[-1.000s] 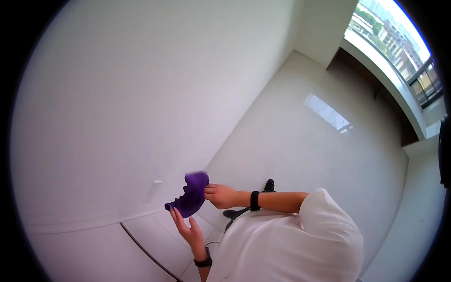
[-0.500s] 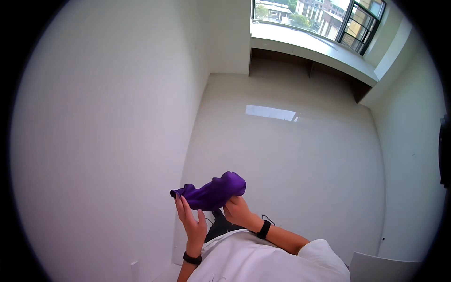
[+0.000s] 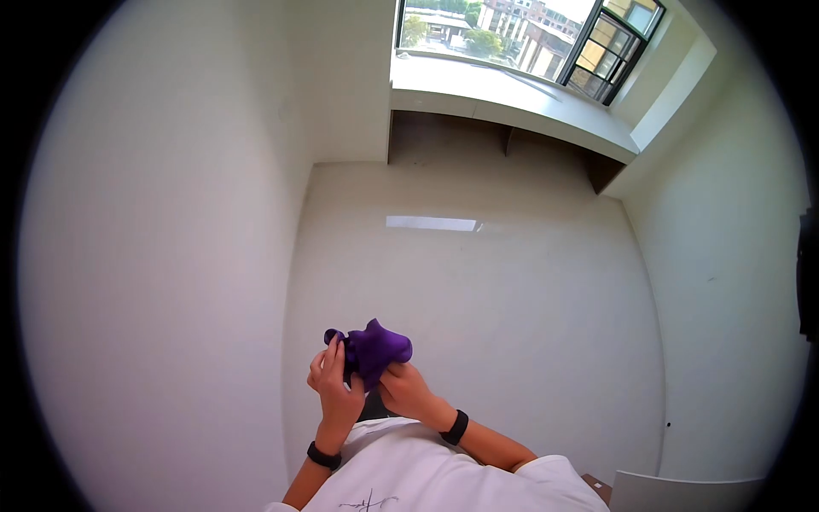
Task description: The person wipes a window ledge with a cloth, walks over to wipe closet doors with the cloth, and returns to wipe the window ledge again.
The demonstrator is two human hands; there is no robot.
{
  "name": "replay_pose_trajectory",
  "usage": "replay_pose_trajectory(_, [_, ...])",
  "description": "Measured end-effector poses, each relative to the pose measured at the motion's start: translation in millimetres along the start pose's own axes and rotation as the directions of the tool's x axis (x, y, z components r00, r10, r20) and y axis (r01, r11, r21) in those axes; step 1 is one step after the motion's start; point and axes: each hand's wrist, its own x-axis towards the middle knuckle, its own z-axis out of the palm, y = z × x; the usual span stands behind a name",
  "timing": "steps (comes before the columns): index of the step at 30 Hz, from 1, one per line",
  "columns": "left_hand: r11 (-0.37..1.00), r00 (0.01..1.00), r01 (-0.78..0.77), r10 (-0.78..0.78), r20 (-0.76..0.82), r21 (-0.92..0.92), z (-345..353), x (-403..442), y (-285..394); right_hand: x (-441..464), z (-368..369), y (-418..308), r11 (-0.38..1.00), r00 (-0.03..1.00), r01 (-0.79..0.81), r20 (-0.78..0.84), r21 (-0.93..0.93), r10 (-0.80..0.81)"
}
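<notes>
A shiny purple cloth [image 3: 377, 348] is bunched up between my two hands, in front of my white shirt. On its left side, my left hand [image 3: 336, 386] has its fingers closed on the gathered edge, and a small loop of fabric sticks out past the fingertips. My right hand [image 3: 408, 394] grips the cloth from below on the right, with its fingertips partly hidden by the fabric. Both wrists wear black bands.
Pale floor [image 3: 478, 324] spreads ahead, with a white wall [image 3: 162, 256] at the left and another at the right. A ledge [image 3: 512, 98] runs below the window [image 3: 512, 34] at the far end. A white panel [image 3: 682, 493] stands at the lower right.
The view has swung toward the window. The purple cloth, stretched between my hands before, is now more bunched, and my hands are closer together. My left fingers have curled in.
</notes>
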Motion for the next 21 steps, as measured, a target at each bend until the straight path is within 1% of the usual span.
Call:
replay_pose_trajectory(1, [1.000,1.000,-0.013,0.013,-0.002,-0.021,5.9,21.3,1.0,13.6,-7.2,12.1,1.000,1.000,0.001,-0.003,-0.025,-0.001])
replay_pose_trajectory(3, [0.995,0.996,-0.084,0.085,-0.013,0.049,21.5,67.8,-2.4,38.1,-19.6,41.6,0.999,0.999,-0.013,-0.043,-0.037,0.011])
replay_pose_trajectory(4, [0.990,0.993,-0.113,0.115,-0.016,0.088,30.1,88.2,-4.7,45.8,-24.7,59.8,0.998,0.999,-0.015,-0.041,-0.058,0.012])
replay_pose_trajectory(5, [0.974,0.984,-0.168,0.176,-0.040,0.153,32.3,100.0,-3.9,46.7,-28.9,71.5,0.995,0.999,-0.039,-0.036,-0.086,0.036])
replay_pose_trajectory(6, [0.975,0.984,-0.168,0.174,-0.035,0.144,40.2,117.8,4.0,50.0,-37.2,79.0,0.989,0.996,-0.084,-0.044,-0.119,0.080])
replay_pose_trajectory(7, [0.972,0.979,-0.200,0.203,-0.011,0.120,46.1,136.9,12.3,51.7,-47.3,84.6,0.973,0.986,-0.146,-0.109,-0.180,0.127])
replay_pose_trajectory(8, [0.967,0.972,-0.236,0.236,0.012,0.097,50.7,152.7,20.0,53.4,-60.5,86.8,0.970,0.982,-0.164,-0.121,-0.182,0.143])
replay_pose_trajectory(9, [0.964,0.968,-0.250,0.249,0.024,0.091,51.4,197.4,2.2,88.2,-57.4,105.6,0.956,0.974,-0.194,-0.162,-0.219,0.160])
replay_pose_trajectory(10, [0.964,0.963,-0.264,0.266,0.052,-0.038,54.5,219.2,-0.8,101.6,-65.0,116.2,0.943,0.965,-0.214,-0.206,-0.257,0.162])
replay_pose_trajectory(11, [0.944,0.952,-0.279,0.296,0.080,-0.176,62.4,244.5,-1.8,108.5,-70.1,128.2,0.941,0.950,-0.249,-0.246,-0.228,0.192])
replay_pose_trajectory(12, [0.908,0.939,-0.288,0.330,0.094,-0.305,64.6,244.9,5.4,103.1,-78.2,121.0,0.939,0.948,-0.241,-0.268,-0.246,0.173])
replay_pose_trajectory(14, [0.863,0.913,-0.323,0.392,0.113,-0.388,79.7,266.4,23.4,100.7,-102.6,124.4,0.947,0.926,-0.247,-0.337,-0.204,0.169])
replay_pose_trajectory(15, [0.803,0.931,-0.166,0.318,0.176,-0.573,86.3,275.9,32.3,100.9,-109.7,134.9,0.941,0.925,-0.243,-0.350,-0.236,0.151])
replay_pose_trajectory(16, [0.708,0.939,0.012,0.235,0.251,-0.706,92.9,285.4,39.9,101.9,-120.1,146.5,0.941,0.924,-0.238,-0.356,-0.241,0.143])
replay_pose_trajectory(17, [0.632,0.919,0.114,0.226,0.324,-0.767,98.6,293.8,49.0,108.1,-131.8,149.6,0.948,0.915,-0.235,-0.376,-0.213,0.142])
replay_pose_trajectory(18, [0.557,0.905,0.170,0.238,0.353,-0.813,109.8,305.2,64.4,116.2,-145.7,160.1,0.960,0.915,-0.216,-0.381,-0.178,0.135])
replay_pose_trajectory(19, [0.548,0.894,0.213,0.226,0.388,-0.809,121.1,315.4,78.6,116.4,-158.5,172.5,0.953,0.912,-0.264,-0.361,-0.152,0.195])
replay_pose_trajectory(20, [0.541,0.877,0.254,0.220,0.426,-0.802,132.8,326.7,91.4,123.0,-171.1,188.5,0.963,0.920,-0.223,-0.360,-0.153,0.156])
replay_pose_trajectory(21, [0.502,0.876,0.298,0.193,0.442,-0.812,150.1,338.1,100.4,130.4,-180.7,207.0,0.961,0.920,-0.247,-0.342,-0.125,0.192])
